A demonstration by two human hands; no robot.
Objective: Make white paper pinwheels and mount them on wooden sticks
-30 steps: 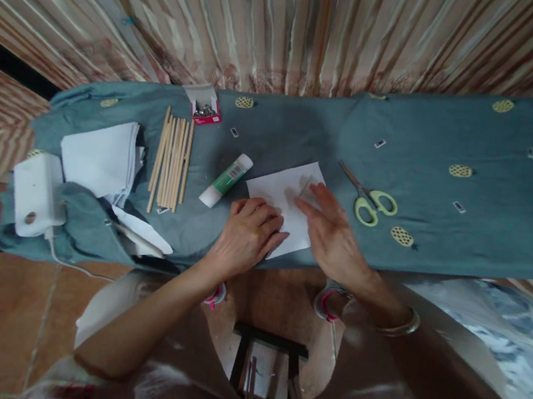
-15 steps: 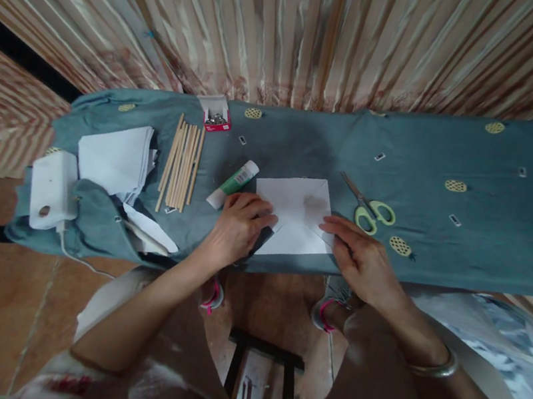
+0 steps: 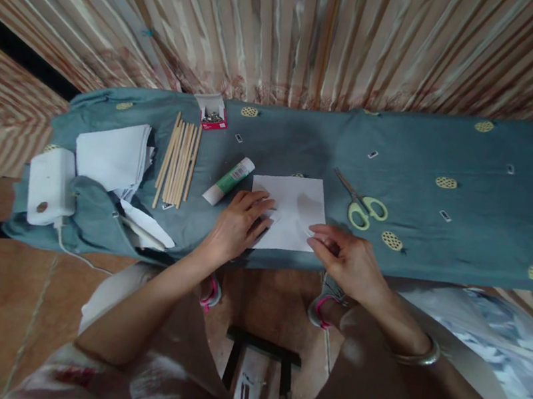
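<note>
A white sheet of paper [image 3: 294, 197] lies on the cloth-covered table in front of me. My left hand [image 3: 241, 222] rests over its left side, with thumb and forefinger closed on a small folded part of the paper. At the lower right edge, my right hand [image 3: 346, 253] pinches a bit of the paper between thumb and fingers. Green-handled scissors [image 3: 359, 204] lie just beyond my right hand, blades pointing up and left. Close to my left hand is a green and white glue stick [image 3: 229, 181], lying on its side.
Several wooden sticks [image 3: 178, 162] lie left of the glue stick. Behind them stands a small open red box [image 3: 214, 121] of metal pieces. Farther left are a stack of white paper [image 3: 111, 155] and a white corded device [image 3: 51, 185]. A striped curtain [image 3: 293, 28] hangs behind the table.
My right hand has moved inward to the left over the paper's lower right edge. My left hand has stayed at the left side. The whole view has shifted slightly.
</note>
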